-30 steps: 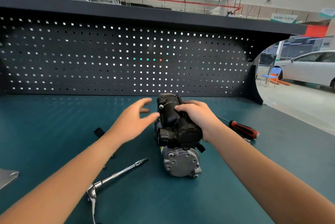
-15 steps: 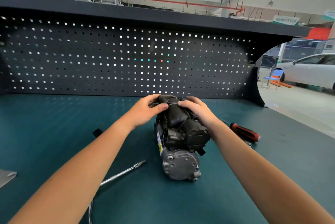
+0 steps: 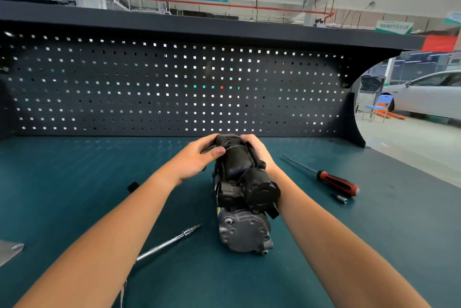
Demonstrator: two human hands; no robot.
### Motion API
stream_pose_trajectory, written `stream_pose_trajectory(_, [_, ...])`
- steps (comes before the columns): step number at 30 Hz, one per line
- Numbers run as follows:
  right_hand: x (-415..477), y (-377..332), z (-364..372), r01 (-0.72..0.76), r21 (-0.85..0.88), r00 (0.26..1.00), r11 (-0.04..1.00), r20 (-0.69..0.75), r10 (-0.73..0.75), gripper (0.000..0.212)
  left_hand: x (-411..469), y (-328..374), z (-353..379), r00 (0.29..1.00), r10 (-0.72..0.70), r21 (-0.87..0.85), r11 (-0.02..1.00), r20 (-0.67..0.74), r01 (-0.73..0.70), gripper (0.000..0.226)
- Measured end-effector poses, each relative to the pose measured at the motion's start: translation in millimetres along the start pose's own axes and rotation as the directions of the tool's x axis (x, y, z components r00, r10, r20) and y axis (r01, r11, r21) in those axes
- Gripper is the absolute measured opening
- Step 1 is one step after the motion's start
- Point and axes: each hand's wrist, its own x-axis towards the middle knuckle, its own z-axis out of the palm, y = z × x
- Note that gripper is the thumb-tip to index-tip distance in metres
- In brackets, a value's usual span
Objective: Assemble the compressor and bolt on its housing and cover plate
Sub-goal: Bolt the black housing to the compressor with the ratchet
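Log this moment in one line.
left hand: grips compressor far end | right hand: grips same end | ratchet, screwdriver: on bench

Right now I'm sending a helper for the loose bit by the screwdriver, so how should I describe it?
On the teal workbench top, look right of the black-and-grey compressor. A screwdriver with a red-and-black handle lies there, and the short silver socket bit sits close beside that handle, on its near side. It is the only stubby, handle-less piece there.

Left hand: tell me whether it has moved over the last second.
Yes. The left hand moved right, closing the gap to the black and grey metal compressor, and now grips its far black end.
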Motion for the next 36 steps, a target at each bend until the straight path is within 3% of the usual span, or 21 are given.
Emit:
stream_pose_trajectory(4, [-7,12,-8,0.058,-0.050,0.996,0.997,-0.060,-0.061,0.043,1,-5,-2,0.999,-0.031,-0.011,0.999,0.011,0.031,0.046])
stream_pose_trajectory(8, [-20,22,-14,0.049,-0.058,0.999,0.997,0.003,-0.048,0.042,0,-9,1,1.000,-0.015,-0.006,1.000,-0.016,0.015,0.063])
stream_pose_trajectory(11, [-27,24,-16,0.098,-0.146,0.994,0.985,0.062,-0.089,0.048,0,-12,5,0.999,-0.001,-0.059,0.998,-0.040,-0.002,0.058])
stream_pose_trajectory(15, [-37,24,-25,0.175,-0.178,0.975,0.968,0.167,-0.146,0.088,2,-15,12,0.996,0.035,-0.083,0.996,-0.079,-0.042,0.047])
stream_pose_trajectory(18, [-47,24,-33,0.288,-0.292,0.936,0.912,0.289,-0.203,0.084,2,-14,20,0.992,0.054,-0.112,0.992,-0.113,-0.067,0.021])
stream_pose_trajectory(23, [-62,21,-41,0.302,-0.441,0.930,0.845,0.331,-0.159,0.119,2,-8,29,0.981,0.143,-0.069,0.986,-0.133,-0.154,0.034])
stream_pose_trajectory(27, [-70,24,-31,0.333,-0.465,0.938,0.820,0.251,-0.239,0.080,2,-8,26,0.980,0.183,-0.020,0.983,-0.079,-0.185,0.037])
stream_pose_trajectory(32, [-71,31,-24,0.339,-0.505,0.940,0.794,0.206,-0.270,0.090,11,-3,24,0.990,0.068,-0.022,0.997,-0.122,-0.072,0.038])
stream_pose_trajectory(36, [-75,33,-24,0.386,-0.454,0.922,0.803,0.223,-0.317,0.089,8,3,28,0.979,0.070,-0.012,0.997,-0.191,-0.074,0.039])
